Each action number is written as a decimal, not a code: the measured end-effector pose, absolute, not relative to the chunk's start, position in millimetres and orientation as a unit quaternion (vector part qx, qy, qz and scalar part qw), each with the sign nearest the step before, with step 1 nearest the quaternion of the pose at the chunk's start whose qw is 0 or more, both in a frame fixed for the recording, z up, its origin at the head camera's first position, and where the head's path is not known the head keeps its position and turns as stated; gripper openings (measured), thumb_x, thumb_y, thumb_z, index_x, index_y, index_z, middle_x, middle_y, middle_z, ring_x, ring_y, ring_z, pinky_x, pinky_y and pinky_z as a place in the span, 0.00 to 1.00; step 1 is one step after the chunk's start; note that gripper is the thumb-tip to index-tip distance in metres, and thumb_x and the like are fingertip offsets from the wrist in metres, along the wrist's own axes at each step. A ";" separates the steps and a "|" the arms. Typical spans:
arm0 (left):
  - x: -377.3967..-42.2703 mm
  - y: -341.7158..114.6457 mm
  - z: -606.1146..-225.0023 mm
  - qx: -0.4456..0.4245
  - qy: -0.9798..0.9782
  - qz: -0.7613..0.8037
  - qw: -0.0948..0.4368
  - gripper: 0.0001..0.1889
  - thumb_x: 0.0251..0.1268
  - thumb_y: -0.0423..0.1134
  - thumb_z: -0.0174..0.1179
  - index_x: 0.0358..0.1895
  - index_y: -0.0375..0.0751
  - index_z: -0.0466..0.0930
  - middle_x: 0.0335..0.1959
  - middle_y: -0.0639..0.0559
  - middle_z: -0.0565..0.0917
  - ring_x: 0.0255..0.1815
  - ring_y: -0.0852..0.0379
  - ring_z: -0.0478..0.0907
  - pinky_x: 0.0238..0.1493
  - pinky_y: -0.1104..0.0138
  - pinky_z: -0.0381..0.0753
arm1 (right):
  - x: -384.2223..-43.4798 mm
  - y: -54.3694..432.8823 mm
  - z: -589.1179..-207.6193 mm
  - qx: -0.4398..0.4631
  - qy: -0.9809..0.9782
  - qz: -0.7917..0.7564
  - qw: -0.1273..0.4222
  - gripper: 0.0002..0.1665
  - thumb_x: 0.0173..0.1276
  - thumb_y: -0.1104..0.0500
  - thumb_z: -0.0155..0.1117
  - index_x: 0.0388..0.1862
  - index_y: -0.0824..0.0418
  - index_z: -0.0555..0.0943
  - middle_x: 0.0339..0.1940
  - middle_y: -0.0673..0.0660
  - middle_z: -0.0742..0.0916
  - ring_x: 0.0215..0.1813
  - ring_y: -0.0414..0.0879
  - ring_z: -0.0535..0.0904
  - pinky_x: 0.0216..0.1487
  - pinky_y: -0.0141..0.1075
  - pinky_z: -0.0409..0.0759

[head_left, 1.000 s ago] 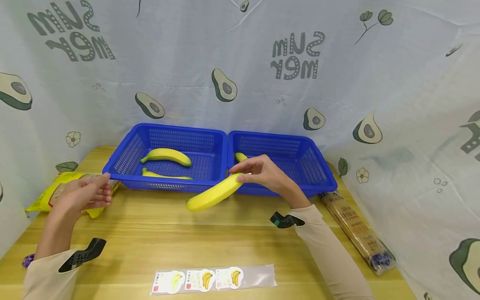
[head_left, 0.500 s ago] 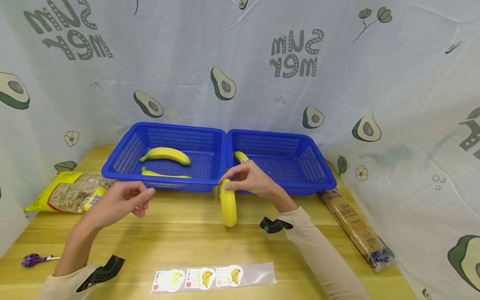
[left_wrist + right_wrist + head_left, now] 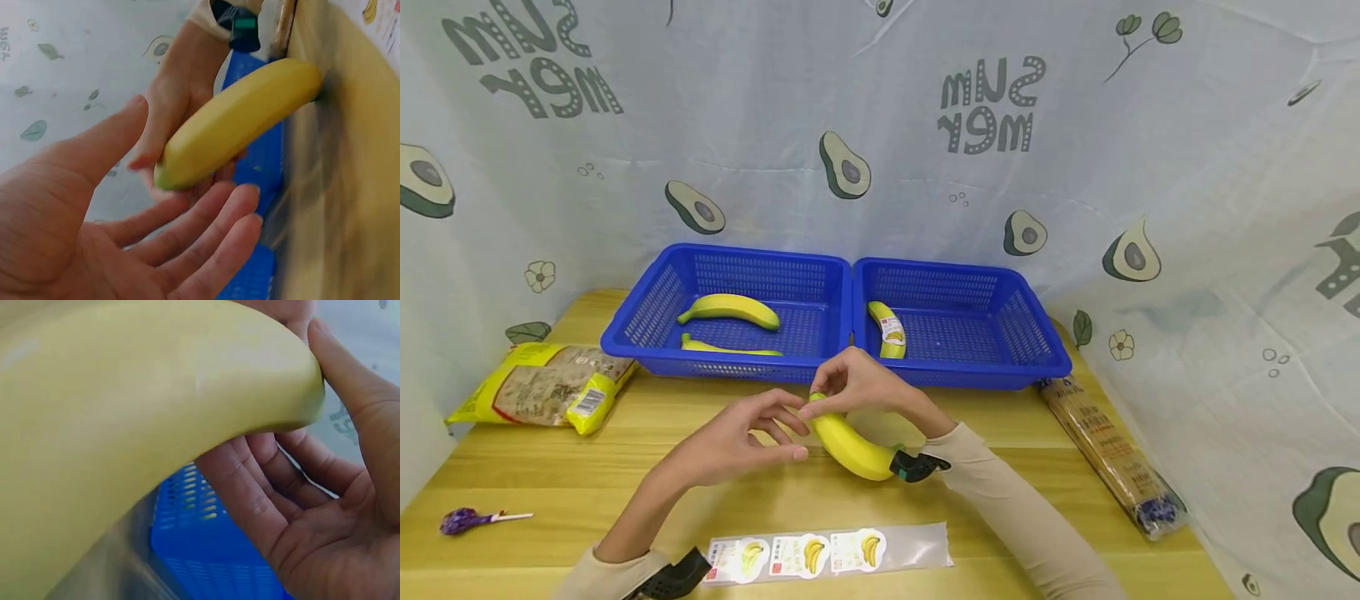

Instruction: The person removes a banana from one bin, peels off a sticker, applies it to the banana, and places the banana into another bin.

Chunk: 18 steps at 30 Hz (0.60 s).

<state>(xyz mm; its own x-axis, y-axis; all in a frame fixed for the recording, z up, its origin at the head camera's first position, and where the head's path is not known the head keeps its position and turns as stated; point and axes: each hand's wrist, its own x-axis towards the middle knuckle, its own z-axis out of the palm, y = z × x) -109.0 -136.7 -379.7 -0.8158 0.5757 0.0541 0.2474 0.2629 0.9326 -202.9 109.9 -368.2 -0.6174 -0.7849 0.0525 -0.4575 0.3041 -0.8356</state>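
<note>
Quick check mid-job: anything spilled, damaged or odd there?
Nothing looks spilled or damaged. One oddity: a lollipop lies loose at the left of the table, apart from the bananas and labels. Also, the curtain lettering reads backwards.

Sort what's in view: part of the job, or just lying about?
Likely the job:
banana, in the right hand
label strip
left basket, two bananas inside
right basket, labelled banana inside

Apparently just lying about:
yellow bag
lollipop
long plastic packet
</note>
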 end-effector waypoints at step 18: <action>-111.3 -112.9 -415.8 0.164 0.767 0.598 0.164 0.37 0.71 0.35 0.73 0.76 0.26 0.65 0.40 0.43 0.89 0.35 0.46 0.87 0.27 0.60 0.85 | -192.5 105.6 -398.9 -0.293 0.800 -0.456 0.256 0.13 0.69 0.59 0.80 0.42 0.65 0.86 0.32 0.52 0.91 0.30 0.50 0.88 0.34 0.45 0.91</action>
